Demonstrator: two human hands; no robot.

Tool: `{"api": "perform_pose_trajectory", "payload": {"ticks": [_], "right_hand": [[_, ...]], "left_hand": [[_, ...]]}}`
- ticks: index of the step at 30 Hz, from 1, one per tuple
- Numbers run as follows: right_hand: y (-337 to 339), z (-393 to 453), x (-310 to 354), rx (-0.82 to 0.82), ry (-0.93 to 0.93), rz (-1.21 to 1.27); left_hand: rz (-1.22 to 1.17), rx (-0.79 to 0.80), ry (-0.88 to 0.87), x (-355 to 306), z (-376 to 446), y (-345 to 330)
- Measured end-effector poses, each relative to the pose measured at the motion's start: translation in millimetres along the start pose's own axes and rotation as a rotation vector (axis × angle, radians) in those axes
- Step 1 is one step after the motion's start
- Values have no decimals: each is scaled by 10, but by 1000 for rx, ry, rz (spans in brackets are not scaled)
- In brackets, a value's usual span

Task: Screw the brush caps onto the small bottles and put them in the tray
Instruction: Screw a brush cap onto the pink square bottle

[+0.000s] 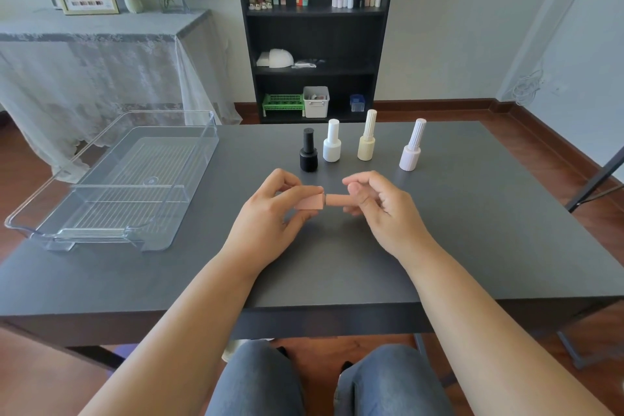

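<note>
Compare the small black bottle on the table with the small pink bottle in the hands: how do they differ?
The small black bottle stands upright on the grey table; the small pink bottle lies sideways, held above it. Nobody touches the black one; the left hand grips the pink body and the right hand its cap. Both carry a cap of their own colour.

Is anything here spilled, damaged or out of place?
Nothing stands out. Four capped bottles stand upright on the table, the clear tray is empty, and both hands hold the pink bottle and its cap.
</note>
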State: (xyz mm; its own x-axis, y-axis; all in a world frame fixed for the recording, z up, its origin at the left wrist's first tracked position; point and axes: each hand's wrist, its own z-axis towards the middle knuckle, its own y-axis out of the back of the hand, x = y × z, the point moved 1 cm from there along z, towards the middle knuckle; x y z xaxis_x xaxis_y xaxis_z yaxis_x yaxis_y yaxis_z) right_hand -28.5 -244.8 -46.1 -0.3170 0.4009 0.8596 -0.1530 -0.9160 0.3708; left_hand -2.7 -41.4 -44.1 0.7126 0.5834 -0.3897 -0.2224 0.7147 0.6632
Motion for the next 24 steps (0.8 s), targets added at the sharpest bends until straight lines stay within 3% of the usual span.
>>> {"api": "perform_pose_trajectory", "payload": {"ticks": [7,13,19,24], "right_hand": [[-6,-1,-9,7,151,-106],[-12,0,-4,-25,18,-24],[-28,-7,19,11,133,-154],[-52,3,-10,13,74,-115]], "left_hand": [[-4,-3,12,-6,9,3],[-2,12,4,-9,6,-3],[-15,-9,18,-8,16,11],[-18,-9,18,-11,12,9]]}}
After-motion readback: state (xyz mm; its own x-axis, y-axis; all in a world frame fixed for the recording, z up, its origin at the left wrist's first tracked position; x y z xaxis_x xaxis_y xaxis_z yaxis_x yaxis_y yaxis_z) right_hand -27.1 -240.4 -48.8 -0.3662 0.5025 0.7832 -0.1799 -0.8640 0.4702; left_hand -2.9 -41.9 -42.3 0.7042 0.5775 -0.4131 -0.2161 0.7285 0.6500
